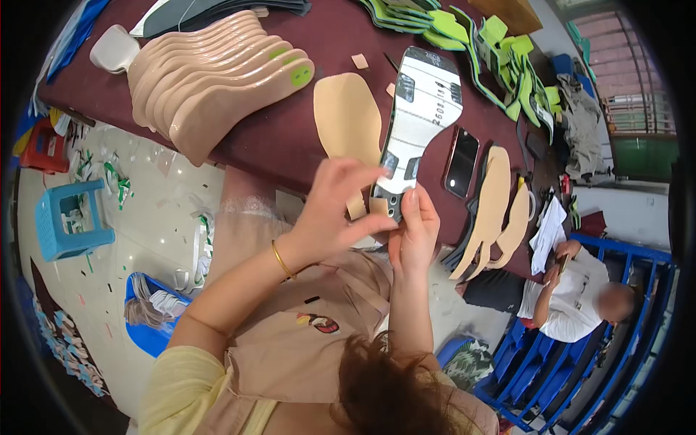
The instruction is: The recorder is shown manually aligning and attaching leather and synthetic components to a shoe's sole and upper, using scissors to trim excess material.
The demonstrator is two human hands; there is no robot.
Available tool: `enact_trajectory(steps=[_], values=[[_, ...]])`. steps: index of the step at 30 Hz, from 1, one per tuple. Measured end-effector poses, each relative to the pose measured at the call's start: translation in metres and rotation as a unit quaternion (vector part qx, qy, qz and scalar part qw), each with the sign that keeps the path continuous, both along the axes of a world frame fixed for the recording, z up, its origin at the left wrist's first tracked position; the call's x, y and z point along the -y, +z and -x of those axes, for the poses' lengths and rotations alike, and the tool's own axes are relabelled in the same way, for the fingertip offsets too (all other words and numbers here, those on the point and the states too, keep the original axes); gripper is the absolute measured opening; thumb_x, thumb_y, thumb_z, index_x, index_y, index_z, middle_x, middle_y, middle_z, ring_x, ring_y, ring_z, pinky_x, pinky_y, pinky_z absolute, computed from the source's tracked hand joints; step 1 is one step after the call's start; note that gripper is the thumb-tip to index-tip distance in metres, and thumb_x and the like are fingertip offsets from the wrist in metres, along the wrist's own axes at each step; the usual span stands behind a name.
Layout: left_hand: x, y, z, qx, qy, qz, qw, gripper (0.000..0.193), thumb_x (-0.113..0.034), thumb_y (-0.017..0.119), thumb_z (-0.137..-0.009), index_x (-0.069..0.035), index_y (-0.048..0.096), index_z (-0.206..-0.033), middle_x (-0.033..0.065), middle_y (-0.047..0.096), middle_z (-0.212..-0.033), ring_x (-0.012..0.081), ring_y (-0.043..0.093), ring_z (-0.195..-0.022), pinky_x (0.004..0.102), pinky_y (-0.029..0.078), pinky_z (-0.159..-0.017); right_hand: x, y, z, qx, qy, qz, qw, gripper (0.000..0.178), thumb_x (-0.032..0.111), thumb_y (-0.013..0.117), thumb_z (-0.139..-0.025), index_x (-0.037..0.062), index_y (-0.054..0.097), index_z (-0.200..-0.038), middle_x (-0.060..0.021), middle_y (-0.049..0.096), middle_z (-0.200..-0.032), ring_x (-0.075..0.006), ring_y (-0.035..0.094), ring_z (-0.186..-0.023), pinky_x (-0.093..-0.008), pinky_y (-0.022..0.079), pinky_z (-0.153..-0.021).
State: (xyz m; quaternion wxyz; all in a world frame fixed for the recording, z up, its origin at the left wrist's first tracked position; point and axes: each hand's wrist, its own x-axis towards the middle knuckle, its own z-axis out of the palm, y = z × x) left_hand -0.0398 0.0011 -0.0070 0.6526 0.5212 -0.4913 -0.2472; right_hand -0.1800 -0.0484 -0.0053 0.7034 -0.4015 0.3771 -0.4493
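A long white sole-shaped piece (425,101) with dark patches and handwriting lies over the table edge, its near end dark with round eyelets. My right hand (415,230) grips that near end, thumb on top. My left hand (335,206), with a gold bangle on its wrist, is at the same end; its thumb presses by a small beige patch (378,206) there. Between the left thumb and fingers shows another small beige piece (355,206). Just beyond the left hand lies a flat tan insole-shaped sheet (348,112).
Shiny beige sole-shaped pieces (217,87) stand in a row at the left of the dark red table (283,156). Green pieces (500,61) pile up at far right. A phone (461,163) and tan cutouts (489,203) lie right. A blue stool (72,217) and a seated person (569,293) are nearby.
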Motion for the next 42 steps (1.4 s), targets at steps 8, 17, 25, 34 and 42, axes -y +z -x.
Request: enact_trajectory(steps=[8,17,25,34,42], values=[[-0.051,-0.019,0.000,0.290,-0.422,-0.226,0.829,0.029,-0.035,0.070,-0.078,-0.012,0.068,-0.095,0.0048,0.058,-0.100,0.0250,0.056,-0.090,0.0363,0.044,-0.077,-0.008,0.002,0.048,-0.003,-0.152,0.062,0.986,0.028,0.018,0.052,-0.096,-0.0033,0.056,-0.115,-0.0080,0.063,-0.104,-0.0139,0.061,-0.091,-0.0291,0.050,-0.079],[-0.004,0.008,0.012,-0.426,-0.019,-0.113,0.897,0.057,-0.021,0.059,-0.090,-0.003,0.028,-0.135,0.0057,0.058,-0.092,0.0142,0.055,-0.072,0.0309,0.046,-0.067,-0.081,-0.004,0.001,-0.361,0.007,0.479,0.800,0.032,0.007,0.076,-0.072,-0.0034,0.064,-0.101,-0.0142,0.064,-0.092,-0.0269,0.059,-0.074,-0.0349,0.047,-0.065],[-0.005,-0.003,-0.030,-0.707,-0.331,-0.030,0.624,0.055,-0.041,0.048,-0.094,-0.001,0.041,-0.131,0.0090,0.057,-0.093,0.0140,0.048,-0.068,0.0267,0.042,-0.060,-0.096,0.009,0.032,-0.318,0.104,0.335,0.881,0.015,-0.001,0.072,-0.073,-0.0030,0.065,-0.087,-0.0102,0.063,-0.078,-0.0170,0.056,-0.057,-0.0267,0.045,-0.055],[-0.007,0.002,-0.026,-0.722,-0.305,-0.055,0.618,0.058,-0.040,0.049,-0.093,0.001,0.040,-0.132,0.0096,0.058,-0.091,0.0156,0.050,-0.074,0.0278,0.045,-0.066,-0.074,0.018,0.013,-0.299,0.083,0.467,0.828,0.023,0.004,0.075,-0.071,0.0041,0.069,-0.093,-0.0053,0.057,-0.084,-0.0177,0.052,-0.070,-0.0316,0.041,-0.064],[-0.003,-0.010,-0.026,-0.691,-0.284,-0.042,0.663,0.051,-0.034,0.049,-0.094,0.001,0.039,-0.130,0.0091,0.058,-0.089,0.0136,0.050,-0.074,0.0264,0.045,-0.063,-0.078,0.018,-0.010,-0.328,0.094,0.423,0.839,0.019,0.002,0.075,-0.068,0.0054,0.069,-0.086,-0.0049,0.056,-0.083,-0.0208,0.051,-0.078,-0.0315,0.042,-0.065]])
